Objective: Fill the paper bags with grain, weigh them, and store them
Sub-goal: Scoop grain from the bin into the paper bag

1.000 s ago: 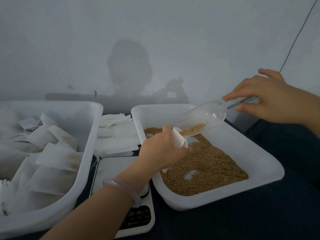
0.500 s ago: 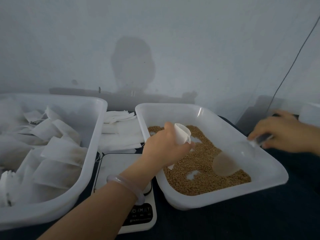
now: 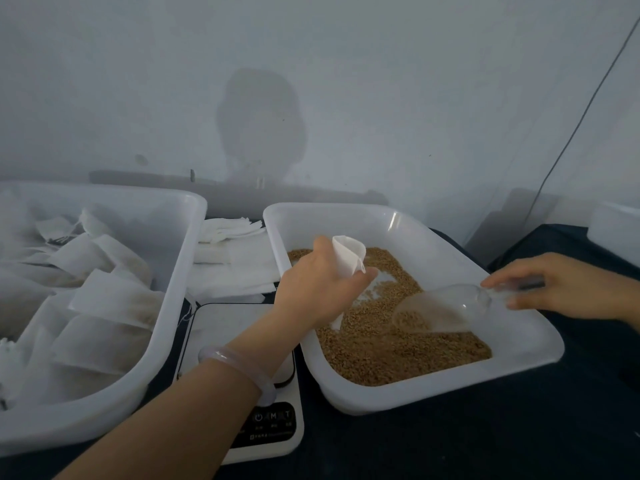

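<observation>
Filling a bag with grain is judged to be the step in hand; weighing and storing are not yet done for this bag.

- Left hand [image 3: 322, 285]: fingers curled round a small white paper bag [image 3: 348, 252], held upright with its mouth open, over the near-left part of the grain tray [image 3: 450, 393]. A pale bracelet [image 3: 239, 365] sits on the wrist.
- Right hand [image 3: 554, 289]: thumb and fingers pinch the handle of a clear scoop [image 3: 440, 308]; the handle is blurred.
- Scoop: bowl lowered into the grain [image 3: 381, 355], well apart from the bag.
- Grain: a thin layer, with bare patches of the tray floor showing.
- Scale [image 3: 235, 323]: white, between the two trays, its platform partly hidden by the left forearm.
- Empty bags [image 3: 235, 261]: a flat stack behind the scale.
- Storage bin [image 3: 166, 341]: at left, holding many bags [image 3: 104, 296] that appear filled.

Next move, as judged: lift a modest scoopful, bring its lip over the bag's mouth and tip slowly. The bag must stay open and level over the tray so that stray grain falls back in.
</observation>
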`<state>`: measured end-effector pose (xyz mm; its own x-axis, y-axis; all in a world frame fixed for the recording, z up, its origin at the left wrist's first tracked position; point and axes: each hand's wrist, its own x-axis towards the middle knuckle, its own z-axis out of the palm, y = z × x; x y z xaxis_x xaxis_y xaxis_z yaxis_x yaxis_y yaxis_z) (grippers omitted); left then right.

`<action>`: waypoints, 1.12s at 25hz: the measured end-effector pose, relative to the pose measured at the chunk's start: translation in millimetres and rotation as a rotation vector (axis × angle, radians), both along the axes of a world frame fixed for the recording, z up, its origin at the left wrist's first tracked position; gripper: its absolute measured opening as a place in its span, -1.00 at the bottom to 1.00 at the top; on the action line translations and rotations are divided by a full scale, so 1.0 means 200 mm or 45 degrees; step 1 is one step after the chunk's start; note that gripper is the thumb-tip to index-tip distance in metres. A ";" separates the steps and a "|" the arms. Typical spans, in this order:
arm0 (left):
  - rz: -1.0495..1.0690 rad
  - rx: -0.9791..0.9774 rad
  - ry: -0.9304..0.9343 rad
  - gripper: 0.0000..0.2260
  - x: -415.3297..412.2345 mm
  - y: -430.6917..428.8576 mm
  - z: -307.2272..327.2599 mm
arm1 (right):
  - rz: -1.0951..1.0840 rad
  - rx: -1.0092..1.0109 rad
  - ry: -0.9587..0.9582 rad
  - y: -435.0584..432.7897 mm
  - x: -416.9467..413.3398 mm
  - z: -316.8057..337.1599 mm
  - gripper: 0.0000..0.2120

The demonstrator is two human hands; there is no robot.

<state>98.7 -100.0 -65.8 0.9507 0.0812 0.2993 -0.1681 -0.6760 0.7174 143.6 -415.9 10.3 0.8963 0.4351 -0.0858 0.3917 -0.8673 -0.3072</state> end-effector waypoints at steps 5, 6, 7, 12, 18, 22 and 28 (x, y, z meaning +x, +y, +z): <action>-0.002 0.093 0.016 -0.54 -0.02 0.00 0.00 | -0.025 0.235 -0.022 0.04 -0.01 0.06 -0.60; -0.006 0.129 0.015 -0.54 -0.02 -0.01 0.00 | -0.029 0.262 -0.057 0.06 -0.01 0.09 -0.62; -0.011 0.164 0.015 -0.55 -0.02 -0.01 0.00 | -0.026 0.284 -0.095 0.08 -0.02 0.11 -0.62; -0.023 0.313 0.045 -0.53 -0.03 -0.02 0.01 | 0.138 0.102 -0.450 0.25 -0.04 0.28 -0.58; -0.012 0.369 0.074 -0.52 -0.02 -0.02 0.01 | 0.228 -0.148 -0.735 0.40 -0.05 0.36 -0.69; -0.017 0.355 0.031 -0.54 -0.03 -0.02 0.01 | 0.226 -0.141 -0.662 0.41 -0.05 0.36 -0.67; -0.054 0.268 -0.018 -0.70 -0.03 -0.01 0.01 | 0.050 0.091 -0.414 0.27 -0.01 0.27 -0.58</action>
<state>92.9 -101.4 -64.2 0.9475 -0.0249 0.3187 -0.2089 -0.8029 0.5583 140.7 -360.9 63.8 0.8544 0.4642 0.2336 0.5115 -0.8306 -0.2201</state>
